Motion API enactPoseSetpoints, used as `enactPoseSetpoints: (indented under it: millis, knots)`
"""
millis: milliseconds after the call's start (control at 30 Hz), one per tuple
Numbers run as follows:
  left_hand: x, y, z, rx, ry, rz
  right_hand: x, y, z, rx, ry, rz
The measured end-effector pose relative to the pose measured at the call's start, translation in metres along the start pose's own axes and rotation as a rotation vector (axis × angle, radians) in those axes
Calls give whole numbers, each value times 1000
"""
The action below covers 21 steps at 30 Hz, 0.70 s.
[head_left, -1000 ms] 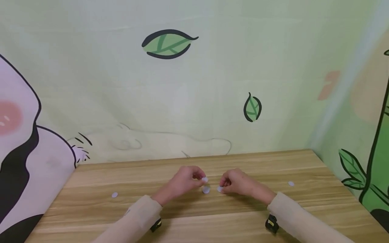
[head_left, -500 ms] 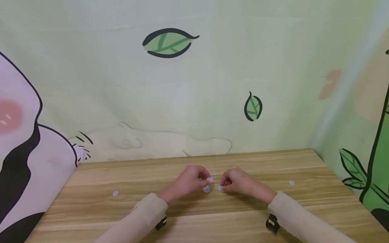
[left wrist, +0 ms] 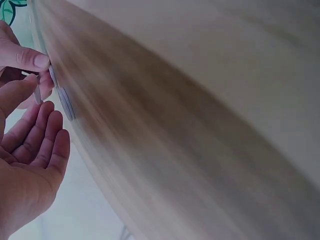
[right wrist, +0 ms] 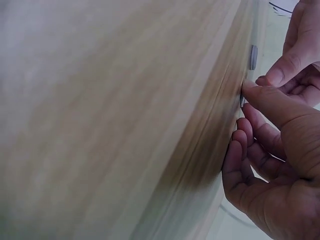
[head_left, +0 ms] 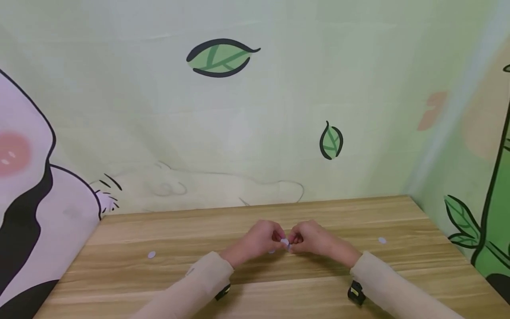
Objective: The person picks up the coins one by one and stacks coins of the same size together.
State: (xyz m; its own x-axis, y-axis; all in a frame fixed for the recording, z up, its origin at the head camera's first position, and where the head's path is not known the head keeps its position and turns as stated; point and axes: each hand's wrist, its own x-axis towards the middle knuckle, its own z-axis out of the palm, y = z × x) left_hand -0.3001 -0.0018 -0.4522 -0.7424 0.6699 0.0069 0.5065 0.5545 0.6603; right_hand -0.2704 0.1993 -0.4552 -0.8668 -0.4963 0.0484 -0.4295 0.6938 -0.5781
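Note:
My left hand (head_left: 263, 237) pinches a small white disc (head_left: 284, 242) between thumb and fingertips, just above the table. In the left wrist view this disc (left wrist: 37, 94) is seen nearly edge-on. Close beside it, my right hand (head_left: 312, 238) pinches another white disc (left wrist: 52, 75) at the wooden tabletop; the right thumb and fingers mostly cover it in the right wrist view. Between the hands and slightly nearer lies a small flat stack of discs (left wrist: 66, 103), largely hidden by the left hand in the head view. The two hands' fingertips nearly meet.
One white disc (head_left: 152, 254) lies on the wooden table (head_left: 223, 283) far to the left, another white disc (head_left: 382, 240) to the right. A pale green printed curtain (head_left: 259, 133) rises behind the table's back edge.
My left hand has moved right with its disc, past the stack and up to the right hand's disc. The right hand stays nearly still, still pinching its disc at the table.

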Motion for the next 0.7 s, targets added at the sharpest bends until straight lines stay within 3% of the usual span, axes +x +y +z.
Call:
enactPoseSetpoints:
  millis: [367, 700]
  knots:
    - [3, 2, 5, 70, 3, 9, 1, 1, 1, 4, 7, -14]
    - [4, 3, 6, 63, -13, -13, 1, 5, 2, 17, 6, -5]
